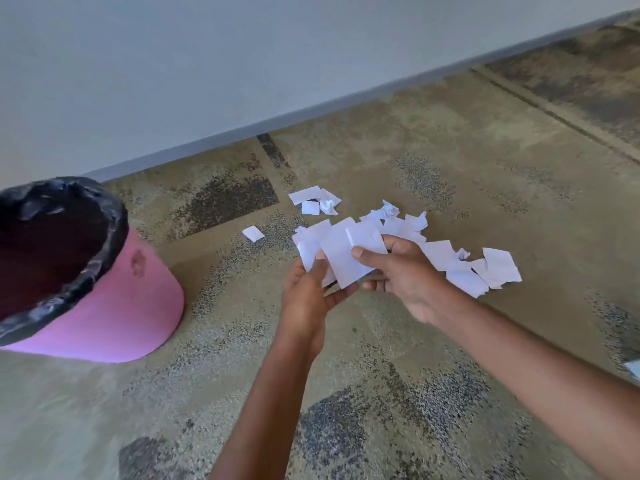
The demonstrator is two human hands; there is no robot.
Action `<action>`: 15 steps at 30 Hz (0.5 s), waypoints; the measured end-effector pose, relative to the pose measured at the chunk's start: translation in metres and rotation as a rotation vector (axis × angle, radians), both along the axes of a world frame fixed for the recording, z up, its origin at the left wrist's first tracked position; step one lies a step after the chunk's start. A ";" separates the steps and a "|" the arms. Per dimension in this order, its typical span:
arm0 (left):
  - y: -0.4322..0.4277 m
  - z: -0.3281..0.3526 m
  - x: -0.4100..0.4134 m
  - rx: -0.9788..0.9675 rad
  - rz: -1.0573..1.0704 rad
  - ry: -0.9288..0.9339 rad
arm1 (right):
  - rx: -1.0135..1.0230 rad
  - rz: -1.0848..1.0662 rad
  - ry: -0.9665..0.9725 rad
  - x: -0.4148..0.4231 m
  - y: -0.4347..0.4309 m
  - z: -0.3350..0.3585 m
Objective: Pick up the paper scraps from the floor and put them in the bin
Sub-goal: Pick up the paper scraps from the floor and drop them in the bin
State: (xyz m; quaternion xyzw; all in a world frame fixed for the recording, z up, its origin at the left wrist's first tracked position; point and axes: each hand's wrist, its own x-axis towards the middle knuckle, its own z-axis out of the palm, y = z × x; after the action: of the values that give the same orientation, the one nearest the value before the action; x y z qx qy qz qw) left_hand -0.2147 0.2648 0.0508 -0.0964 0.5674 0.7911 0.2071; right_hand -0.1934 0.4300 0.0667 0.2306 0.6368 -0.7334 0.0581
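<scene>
We pinch a sheaf of flat white paper scraps (pixel 341 259) between our left hand (pixel 304 296) and right hand (pixel 405 275), more torn white scraps (pixel 498 268) just beyond the grip, the round pink plastic bin (pixel 138 306) to its left.

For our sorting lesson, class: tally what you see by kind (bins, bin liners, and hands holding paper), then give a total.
Pink bin: 1
Black bin liner: 1
Hands holding paper scraps: 2 (left hand, right hand)
Total: 4
</scene>
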 end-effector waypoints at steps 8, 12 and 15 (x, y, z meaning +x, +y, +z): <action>-0.089 0.084 -0.014 0.064 0.337 0.081 | -0.285 0.134 0.005 -0.057 -0.105 0.076; -0.143 0.127 -0.015 0.109 0.467 0.085 | -0.311 0.324 0.071 -0.075 -0.169 0.112; -0.179 0.147 -0.016 0.146 0.517 0.079 | -0.349 0.397 0.078 -0.084 -0.209 0.128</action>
State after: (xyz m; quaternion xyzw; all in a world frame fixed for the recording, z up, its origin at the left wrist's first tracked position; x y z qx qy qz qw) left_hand -0.2302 0.0856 0.1977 -0.1920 0.4729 0.8597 -0.0176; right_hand -0.2777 0.2211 0.1943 0.0590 0.5350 -0.8148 0.2152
